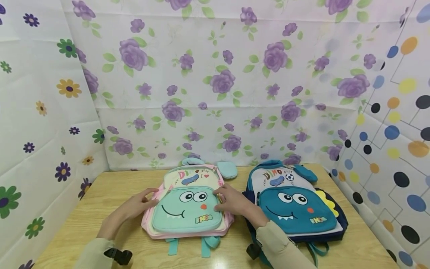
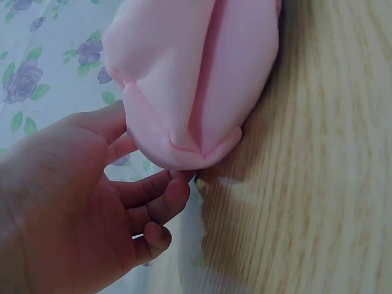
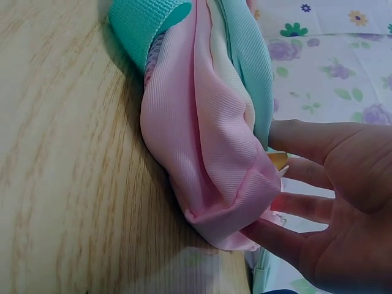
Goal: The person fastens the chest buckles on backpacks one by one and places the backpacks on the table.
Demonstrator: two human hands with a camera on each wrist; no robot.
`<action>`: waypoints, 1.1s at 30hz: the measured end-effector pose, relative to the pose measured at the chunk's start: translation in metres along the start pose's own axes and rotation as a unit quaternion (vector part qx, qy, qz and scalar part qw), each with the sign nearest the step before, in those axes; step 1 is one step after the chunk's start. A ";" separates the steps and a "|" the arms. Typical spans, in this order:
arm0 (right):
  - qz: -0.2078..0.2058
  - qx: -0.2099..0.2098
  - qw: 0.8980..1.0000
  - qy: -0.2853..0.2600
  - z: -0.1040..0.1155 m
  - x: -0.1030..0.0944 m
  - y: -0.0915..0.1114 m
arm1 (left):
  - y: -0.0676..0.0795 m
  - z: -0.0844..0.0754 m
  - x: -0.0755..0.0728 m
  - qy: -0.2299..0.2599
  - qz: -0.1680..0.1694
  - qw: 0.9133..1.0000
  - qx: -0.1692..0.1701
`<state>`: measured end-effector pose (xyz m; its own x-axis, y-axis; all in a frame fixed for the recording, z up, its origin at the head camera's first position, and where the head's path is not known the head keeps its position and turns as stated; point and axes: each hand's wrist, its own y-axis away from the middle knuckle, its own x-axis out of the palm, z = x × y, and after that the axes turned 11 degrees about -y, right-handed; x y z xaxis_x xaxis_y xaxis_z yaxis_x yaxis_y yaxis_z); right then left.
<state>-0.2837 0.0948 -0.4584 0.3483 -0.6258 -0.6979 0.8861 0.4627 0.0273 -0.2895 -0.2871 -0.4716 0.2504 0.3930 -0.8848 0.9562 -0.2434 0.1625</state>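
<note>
mint backpack (image 1: 188,211) lies left of the blue backpack (image 1: 297,211); from afar i rest the left hand (image 1: 136,205) and right hand (image 1: 233,201) against its pink side panels (image 2: 165,73), fingers apart. i judge it soft (probably light), best held there from both sides.

Pink backpack (image 1: 188,209): cropped — top edge, both wrist views
Blue backpack (image 1: 297,215): partly hidden — behind right sleeve (image 1: 280,244)

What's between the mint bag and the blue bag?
In the head view, the right hand crosses above a strip of table; a pale-blue flap lies farther back.
</note>
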 end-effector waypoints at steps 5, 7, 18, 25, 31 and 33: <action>-0.002 0.007 1.000 -0.004 0.001 0.002 0.001 | 0.001 -0.001 -0.004 0.016 -0.003 1.000 0.015; -0.004 0.009 1.000 -0.006 0.003 0.004 0.001 | 0.002 0.000 -0.006 0.023 -0.010 1.000 0.018; 0.010 0.008 1.000 -0.012 0.013 0.013 0.005 | 0.014 -0.006 -0.024 0.039 -0.090 0.995 0.035; 0.019 -0.003 1.000 -0.020 0.017 0.017 0.005 | 0.024 -0.021 -0.048 0.032 -0.141 0.989 0.041; 0.020 -0.017 0.999 -0.045 0.015 0.022 0.003 | 0.031 -0.034 -0.063 0.019 -0.174 0.983 0.052; 0.018 -0.021 0.998 -0.052 0.013 0.024 0.002 | 0.032 -0.039 -0.068 0.021 -0.183 0.981 0.058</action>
<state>-0.2697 0.0725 -0.4660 0.4106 -0.6692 -0.6194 0.8599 0.5100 0.0189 -0.2698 -0.2875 -0.3889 -0.0978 0.5075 -0.8561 0.9605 -0.1771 -0.2148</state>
